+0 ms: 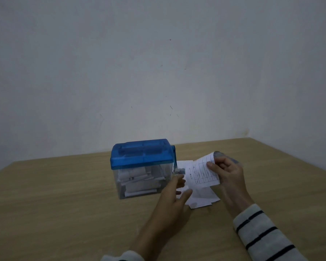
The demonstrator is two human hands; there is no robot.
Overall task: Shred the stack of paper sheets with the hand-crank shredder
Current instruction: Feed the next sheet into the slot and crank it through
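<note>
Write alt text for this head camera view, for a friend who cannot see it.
A person's right hand holds up a printed paper sheet beside a blue-lidded hand-crank shredder whose clear bin holds paper pieces. The left hand reaches toward the sheet and more paper sheets lying on the wooden table under it.

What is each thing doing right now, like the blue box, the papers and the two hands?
Shredder: upright on the table, blue lid on, clear bin partly filled with paper pieces.
Crank: hanging at the shredder's right side, no hand gripping it.
Printed sheet: lifted, held by the right hand.
Paper stack: lying flat beside the shredder.
Left hand: open, fingers at the stack's edge.
</note>
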